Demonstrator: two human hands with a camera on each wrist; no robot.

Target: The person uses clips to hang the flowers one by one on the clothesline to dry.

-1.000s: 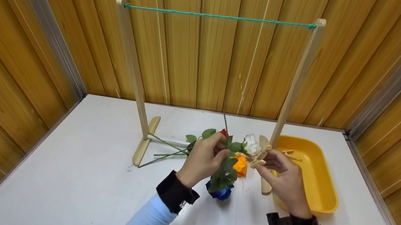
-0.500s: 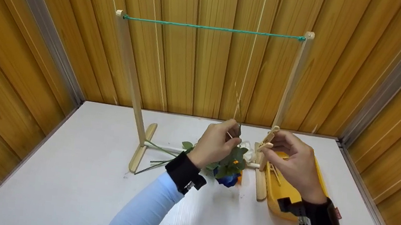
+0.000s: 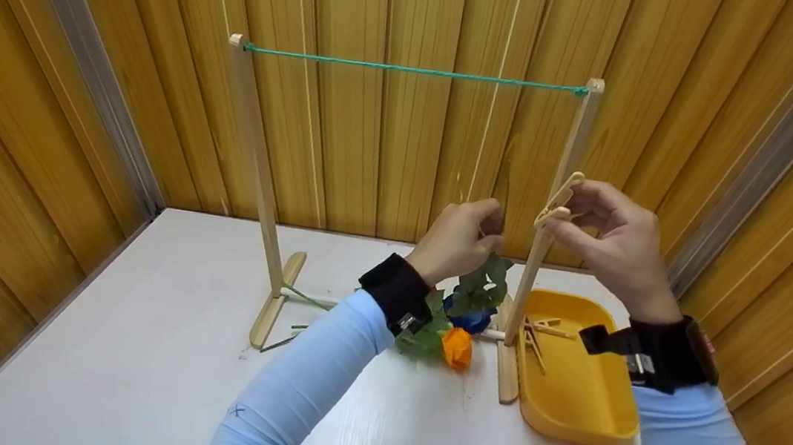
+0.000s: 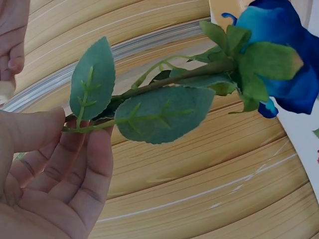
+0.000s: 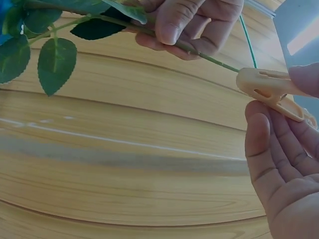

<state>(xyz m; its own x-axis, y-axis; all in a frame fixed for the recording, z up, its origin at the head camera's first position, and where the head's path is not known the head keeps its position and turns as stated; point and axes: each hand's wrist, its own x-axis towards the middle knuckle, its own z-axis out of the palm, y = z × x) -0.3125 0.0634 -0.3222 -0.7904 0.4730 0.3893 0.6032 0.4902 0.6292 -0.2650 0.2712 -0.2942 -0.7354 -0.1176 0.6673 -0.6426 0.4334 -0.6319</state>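
From the head, the left hand point(image 3: 461, 236) holds a blue flower point(image 3: 471, 319), hanging head-down, while the right hand point(image 3: 622, 244) pinches a tan clip point(image 3: 546, 217) in front of the right post point(image 3: 537, 261), higher than the yellow tub point(image 3: 586, 393) with more clips point(image 3: 554, 331) in it. From the left wrist, that left hand pinches the flower's stem point(image 4: 174, 78) between thumb and fingers, just past its leaves point(image 4: 159, 114). From the right wrist, the tan clip shows by the stem's thin end, but I cannot tell if they touch.
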